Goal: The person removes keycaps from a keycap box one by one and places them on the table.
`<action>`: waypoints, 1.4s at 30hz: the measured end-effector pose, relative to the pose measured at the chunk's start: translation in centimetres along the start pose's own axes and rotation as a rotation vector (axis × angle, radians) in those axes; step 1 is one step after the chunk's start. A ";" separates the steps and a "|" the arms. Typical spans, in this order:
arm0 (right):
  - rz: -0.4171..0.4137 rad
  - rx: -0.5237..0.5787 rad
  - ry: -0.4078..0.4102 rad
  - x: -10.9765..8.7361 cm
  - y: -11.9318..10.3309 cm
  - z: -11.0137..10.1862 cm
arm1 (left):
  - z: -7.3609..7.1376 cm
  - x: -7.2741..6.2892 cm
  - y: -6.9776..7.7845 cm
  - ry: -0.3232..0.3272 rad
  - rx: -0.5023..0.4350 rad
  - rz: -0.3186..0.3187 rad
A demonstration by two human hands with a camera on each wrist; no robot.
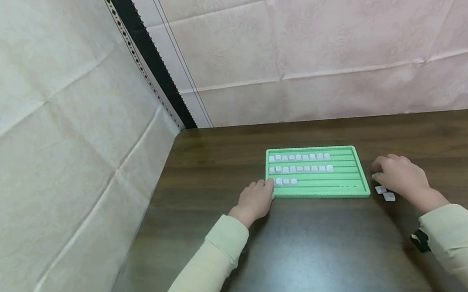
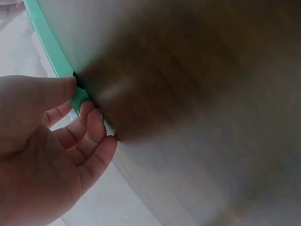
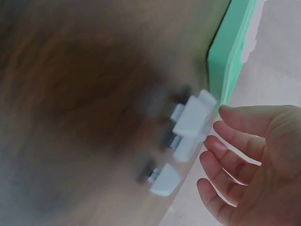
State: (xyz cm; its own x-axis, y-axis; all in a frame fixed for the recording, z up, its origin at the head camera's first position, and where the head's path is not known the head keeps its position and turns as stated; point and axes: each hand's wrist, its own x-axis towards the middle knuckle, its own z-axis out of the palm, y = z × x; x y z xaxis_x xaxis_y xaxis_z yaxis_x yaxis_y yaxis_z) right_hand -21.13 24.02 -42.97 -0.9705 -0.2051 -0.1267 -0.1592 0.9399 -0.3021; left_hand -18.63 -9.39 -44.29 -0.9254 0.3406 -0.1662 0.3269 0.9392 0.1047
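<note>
A green ridged tray (image 1: 323,193) lies on the table with rows of small white keycaps (image 1: 299,157) on it. My left hand (image 1: 254,199) holds the tray at its near left corner. In the left wrist view, the thumb (image 2: 61,89) lies along the green edge (image 2: 51,49), the other fingers curled beside it. To the right of the tray, my right hand (image 1: 402,176) reaches over a few loose white keycaps (image 1: 389,197). Its thumb and loosely bent fingers stand apart beside those keycaps (image 3: 193,117) in the right wrist view, with nothing between them.
The dark wooden table (image 1: 300,257) extends around the tray. Pale cloth hangs behind it (image 1: 336,40) and along the left side (image 1: 38,170). A dark strip (image 1: 152,52) runs down where the cloths meet. One keycap (image 3: 164,181) sits slightly apart from the others.
</note>
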 end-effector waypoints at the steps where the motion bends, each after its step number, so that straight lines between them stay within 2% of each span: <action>1: -0.003 0.004 0.007 0.0 -0.3 -0.1 | 0.0 0.0 0.0 0.000 0.001 0.000; 8: -0.047 0.041 0.065 0.6 -2.2 0.2 | -0.3 -0.3 0.2 0.005 0.010 0.000; 22: -0.121 0.076 0.045 1.8 -5.9 0.7 | -0.3 -0.4 0.3 -0.004 -0.004 -0.005; 33: -0.256 0.113 0.054 3.2 -10.2 2.9 | -0.3 -0.3 0.3 -0.002 0.001 -0.004; 42: -0.281 0.100 0.068 3.6 -13.1 4.8 | -0.1 -0.2 0.1 -0.007 0.011 -0.015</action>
State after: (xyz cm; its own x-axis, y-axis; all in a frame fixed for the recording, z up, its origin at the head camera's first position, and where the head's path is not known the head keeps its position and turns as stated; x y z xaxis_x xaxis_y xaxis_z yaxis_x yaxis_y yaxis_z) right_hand -21.65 9.71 -43.98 -0.9014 -0.4314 0.0377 -0.4079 0.8166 -0.4085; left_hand -18.47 -9.35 -44.14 -0.9287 0.3270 -0.1750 0.3154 0.9446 0.0912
